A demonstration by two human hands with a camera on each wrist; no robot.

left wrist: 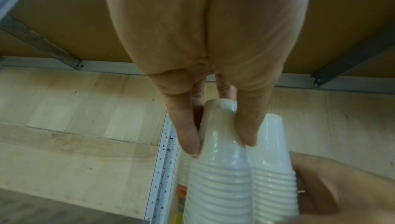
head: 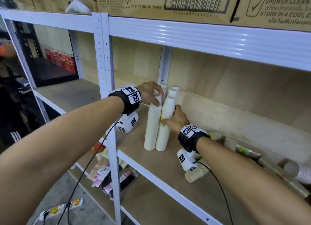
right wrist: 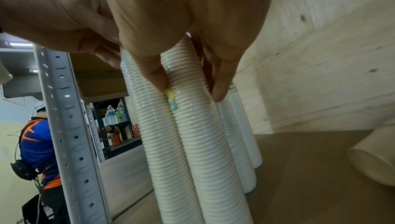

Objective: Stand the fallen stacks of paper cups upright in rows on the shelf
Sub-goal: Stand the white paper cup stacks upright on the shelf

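Several upright stacks of white paper cups stand together at the left end of the shelf board (head: pixel 170 167). My left hand (head: pixel 159 98) pinches the top of the front-left stack (head: pixel 151 128) from above; the left wrist view shows thumb and fingers of that hand (left wrist: pixel 220 134) on either side of the stack's top cup (left wrist: pixel 220 177). My right hand (head: pixel 170 114) grips the front-right stack (head: pixel 164 133) at mid height, thumb on one side and fingers on the other (right wrist: pixel 188 90). This stack (right wrist: pixel 203 143) leans against its neighbour (right wrist: pixel 149 126). More stacks (head: pixel 174 90) stand behind.
Fallen cup stacks lie to the right on the shelf, one under my right wrist (head: pixel 196 173) and others further right (head: pixel 299 172). A white upright post (head: pixel 109 106) borders the left side. The upper shelf beam (head: pixel 202 37) hangs low overhead. Another person (right wrist: pixel 38 143) stands beyond the post.
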